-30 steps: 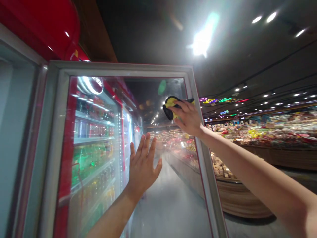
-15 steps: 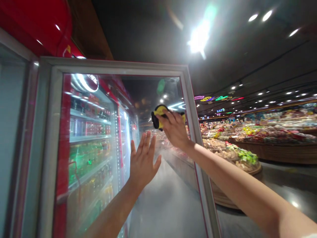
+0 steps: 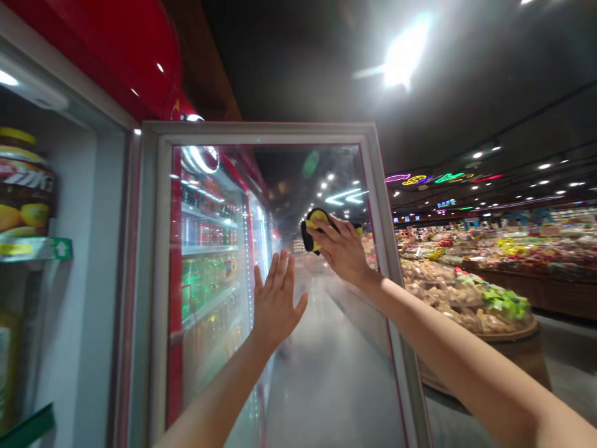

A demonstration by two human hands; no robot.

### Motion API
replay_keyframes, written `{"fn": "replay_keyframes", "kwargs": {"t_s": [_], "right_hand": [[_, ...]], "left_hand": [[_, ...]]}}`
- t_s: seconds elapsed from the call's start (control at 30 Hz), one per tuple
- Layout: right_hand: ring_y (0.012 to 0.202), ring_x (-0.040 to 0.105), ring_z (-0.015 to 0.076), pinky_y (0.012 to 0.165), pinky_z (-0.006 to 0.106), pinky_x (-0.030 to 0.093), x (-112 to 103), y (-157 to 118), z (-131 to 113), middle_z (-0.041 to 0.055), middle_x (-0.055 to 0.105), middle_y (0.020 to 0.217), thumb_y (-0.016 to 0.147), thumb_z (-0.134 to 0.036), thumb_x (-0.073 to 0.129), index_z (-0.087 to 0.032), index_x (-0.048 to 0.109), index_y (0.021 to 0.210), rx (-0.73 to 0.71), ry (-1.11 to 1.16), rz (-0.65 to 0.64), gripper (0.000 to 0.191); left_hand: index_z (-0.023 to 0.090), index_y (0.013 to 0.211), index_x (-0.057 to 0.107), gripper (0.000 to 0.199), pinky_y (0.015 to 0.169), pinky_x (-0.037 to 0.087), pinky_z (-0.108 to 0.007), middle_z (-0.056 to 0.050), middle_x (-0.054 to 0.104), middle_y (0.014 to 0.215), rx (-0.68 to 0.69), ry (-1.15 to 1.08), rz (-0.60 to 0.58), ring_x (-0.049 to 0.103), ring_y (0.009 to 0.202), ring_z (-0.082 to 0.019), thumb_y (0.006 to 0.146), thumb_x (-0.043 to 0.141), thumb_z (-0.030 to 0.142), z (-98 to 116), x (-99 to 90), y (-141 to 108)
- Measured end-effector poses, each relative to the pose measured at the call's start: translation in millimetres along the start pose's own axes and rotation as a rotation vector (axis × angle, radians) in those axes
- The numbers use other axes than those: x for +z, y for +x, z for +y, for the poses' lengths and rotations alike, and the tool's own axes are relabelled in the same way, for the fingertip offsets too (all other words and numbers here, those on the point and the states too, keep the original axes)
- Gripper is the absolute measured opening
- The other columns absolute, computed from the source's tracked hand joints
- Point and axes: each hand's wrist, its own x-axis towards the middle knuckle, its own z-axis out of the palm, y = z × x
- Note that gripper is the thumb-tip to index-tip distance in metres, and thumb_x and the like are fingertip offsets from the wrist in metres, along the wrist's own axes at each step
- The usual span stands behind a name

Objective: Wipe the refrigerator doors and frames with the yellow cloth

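With our left hand (image 3: 278,311) empty, fingers spread at the door glass (image 3: 326,373), we grasp the yellow-and-black cloth (image 3: 318,218) in our right hand (image 3: 346,254) against its upper right, judging it light, soft and best bunched mid-cloth.

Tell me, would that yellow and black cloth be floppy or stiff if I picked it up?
Probably floppy: the yellow and black cloth looks bunched and curved under the right hand. It's likely light, since that one hand holds it up against the door's glass. It probably wouldn't break if dropped, because it looks like soft fabric.
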Motion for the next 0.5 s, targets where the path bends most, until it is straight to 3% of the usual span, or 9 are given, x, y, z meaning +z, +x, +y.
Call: {"fn": "replay_keyframes", "kwargs": {"t_s": [0.1, 0.17, 0.23, 0.3, 0.37, 0.5], "right_hand": [[0.142, 0.043, 0.0301, 0.116, 0.048, 0.035, -1, -30, 22, -0.0023, 0.055, 0.152, 0.1, -0.026, 0.048, -0.032, 0.058, 0.143, -0.041, 0.011, -0.002, 0.045], [0.142, 0.042, 0.0324, 0.115, 0.05, 0.036, 4, -24, 39, 0.0015, 0.056, 0.151, 0.099, -0.025, 0.047, -0.027, 0.058, 0.144, 0.062, 0.017, 0.063, 0.046], [0.143, 0.04, 0.035, 0.114, 0.054, 0.036, 13, 1, 41, 0.0051, 0.053, 0.153, 0.099, -0.024, 0.045, -0.023, 0.055, 0.146, 0.199, 0.032, 0.154, 0.048], [0.144, 0.04, 0.0365, 0.113, 0.057, 0.036, 25, 27, 25, 0.007, 0.052, 0.154, 0.099, -0.023, 0.044, -0.023, 0.053, 0.148, 0.266, 0.06, 0.212, 0.05], [0.145, 0.039, 0.0359, 0.114, 0.057, 0.035, 35, 40, -1, 0.0067, 0.05, 0.155, 0.098, -0.022, 0.046, -0.025, 0.052, 0.148, 0.211, 0.097, 0.199, 0.051], [0.147, 0.038, 0.03, 0.118, 0.053, 0.034, 47, 7, -36, 0.0012, 0.051, 0.155, 0.097, -0.019, 0.05, -0.032, 0.055, 0.146, -0.058, 0.166, 0.064, 0.051]], "left_hand": [[0.02, 0.163, -0.005, 0.091, 0.128, 0.002, -0.056, -0.014, 0.022, 0.169, -0.003, 0.033, -0.046, 0.021, 0.156, -0.03, 0.096, 0.054, 0.04, -10, -5.6, -13], [0.02, 0.163, -0.004, 0.091, 0.128, 0.003, -0.056, -0.014, 0.021, 0.169, -0.01, 0.053, -0.077, 0.019, 0.157, -0.03, 0.096, 0.054, 0.039, -18, -10.0, -22], [0.02, 0.163, -0.001, 0.09, 0.128, 0.004, -0.056, -0.014, 0.021, 0.169, -0.024, 0.075, -0.093, 0.018, 0.157, -0.03, 0.095, 0.055, 0.04, -26, -13.2, -30], [0.02, 0.164, 0.003, 0.088, 0.127, 0.005, -0.057, -0.015, 0.022, 0.169, -0.045, 0.103, -0.095, 0.019, 0.157, -0.031, 0.095, 0.054, 0.041, -30, -14.3, -38], [0.02, 0.164, 0.006, 0.085, 0.127, 0.006, -0.057, -0.016, 0.023, 0.168, -0.067, 0.129, -0.087, 0.022, 0.156, -0.032, 0.096, 0.053, 0.04, -32, -13.5, -46], [0.02, 0.164, 0.007, 0.084, 0.127, 0.009, -0.057, -0.016, 0.023, 0.168, -0.103, 0.162, -0.103, 0.024, 0.155, -0.032, 0.096, 0.052, 0.039, -29, -12.3, -66]]}}
